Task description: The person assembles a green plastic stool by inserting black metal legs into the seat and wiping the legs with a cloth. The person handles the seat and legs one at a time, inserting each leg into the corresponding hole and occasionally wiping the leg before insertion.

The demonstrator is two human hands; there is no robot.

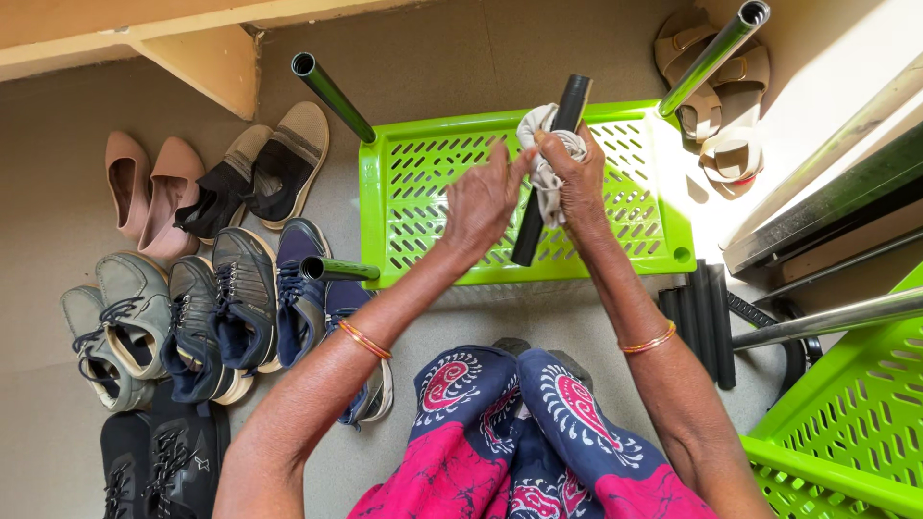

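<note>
A dark tube [569, 108] stands tilted over a green slotted plastic shelf [420, 194] that has upright green-grey tubes at its corners. My right hand [577, 178] grips a grey-white cloth [539, 128] wrapped around this dark tube. My left hand [483, 200] is beside it, fingers touching the cloth and tube from the left. Both wrists wear thin orange bangles.
Several shoes [207, 298] lie in rows on the floor at left, sandals [728, 144] at the top right. More dark tubes [700, 317] lie on the floor at right, beside another green shelf [846, 432] and metal rails [836, 192]. A wooden ledge [207, 62] is at top left.
</note>
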